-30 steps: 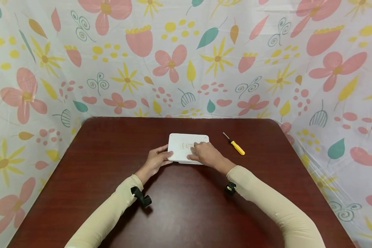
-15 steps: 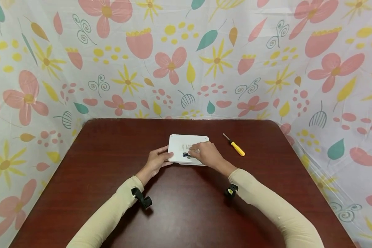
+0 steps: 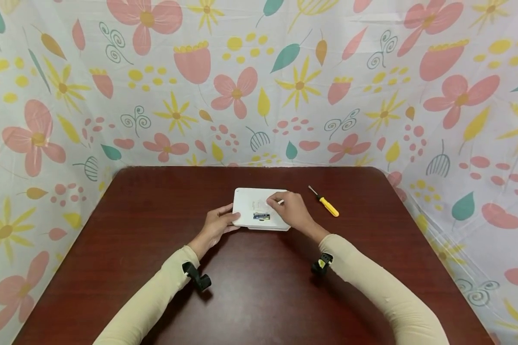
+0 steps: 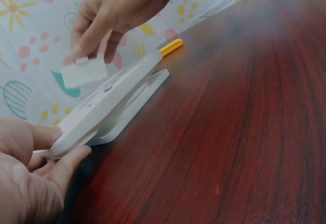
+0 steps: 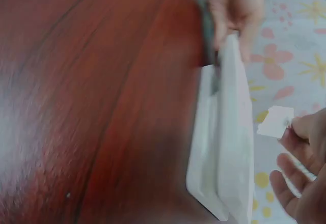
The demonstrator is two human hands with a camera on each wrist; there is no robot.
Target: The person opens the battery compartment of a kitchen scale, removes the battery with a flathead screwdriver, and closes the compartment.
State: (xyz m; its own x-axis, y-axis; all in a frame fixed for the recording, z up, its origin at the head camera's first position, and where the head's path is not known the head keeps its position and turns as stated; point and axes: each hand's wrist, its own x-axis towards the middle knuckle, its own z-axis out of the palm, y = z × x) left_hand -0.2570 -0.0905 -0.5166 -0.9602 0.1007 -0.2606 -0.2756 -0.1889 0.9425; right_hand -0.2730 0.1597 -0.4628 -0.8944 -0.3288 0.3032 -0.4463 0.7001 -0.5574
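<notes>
A flat white device [image 3: 246,199] lies face down at a tilt on the table, with its white base or stand [image 4: 122,119] folded out beneath it. Blue and silver batteries [image 3: 261,216] show in an uncovered compartment in its back. My left hand [image 3: 216,224] grips the device's left edge, thumb on top and fingers underneath. Just above the device, my right hand [image 3: 294,211] pinches a small white battery cover [image 4: 84,74] between thumb and fingertips. The cover also shows in the right wrist view, apart from the device.
A screwdriver [image 3: 329,207] with a yellow handle lies on the table to the right of the device. The dark red-brown wooden table [image 3: 259,287] ends at a floral curtain [image 3: 259,96] behind and at both sides.
My right hand has lifted the battery cover off the device's back and raised it slightly, baring the batteries. My left hand keeps its grip on the edge.
</notes>
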